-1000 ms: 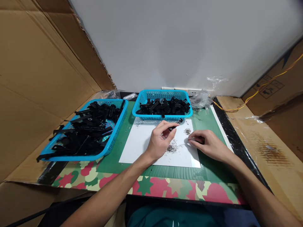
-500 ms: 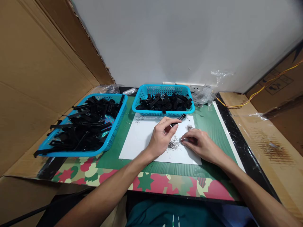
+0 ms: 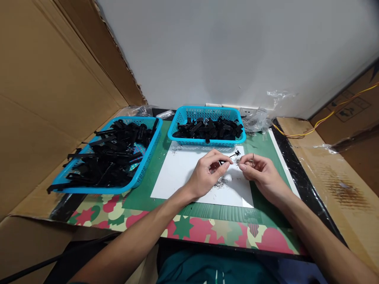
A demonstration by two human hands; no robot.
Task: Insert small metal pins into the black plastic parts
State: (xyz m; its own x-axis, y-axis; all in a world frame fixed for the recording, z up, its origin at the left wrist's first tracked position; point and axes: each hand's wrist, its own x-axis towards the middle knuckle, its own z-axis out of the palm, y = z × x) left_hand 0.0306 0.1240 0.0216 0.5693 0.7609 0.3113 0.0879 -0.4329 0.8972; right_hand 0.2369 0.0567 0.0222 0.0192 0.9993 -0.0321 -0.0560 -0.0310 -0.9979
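Note:
My left hand (image 3: 209,171) is closed on a narrow black plastic part (image 3: 235,154), whose far end sticks out past the fingers. Close on its right, my right hand (image 3: 260,171) pinches a thin metal tool (image 3: 253,158) that looks like tweezers; most of it is hidden by the fingers. The fingertips of both hands are near each other but apart. Below them a pile of tiny metal pieces (image 3: 220,183), too small to name exactly, lies on a white sheet (image 3: 174,177). A smaller cluster lies behind my hands, partly covered.
A blue basket (image 3: 148,157) heaped with long black plastic parts stands at the left. Another blue basket (image 3: 207,142) with smaller black parts is behind the sheet. Clear plastic bags (image 3: 256,120) lie at the back right. A yellow cable (image 3: 315,122) crosses the cardboard at the right.
My right hand has lifted off the metal pile and turned, moving up and right towards the black part. My left hand has tipped the part and shifted slightly right.

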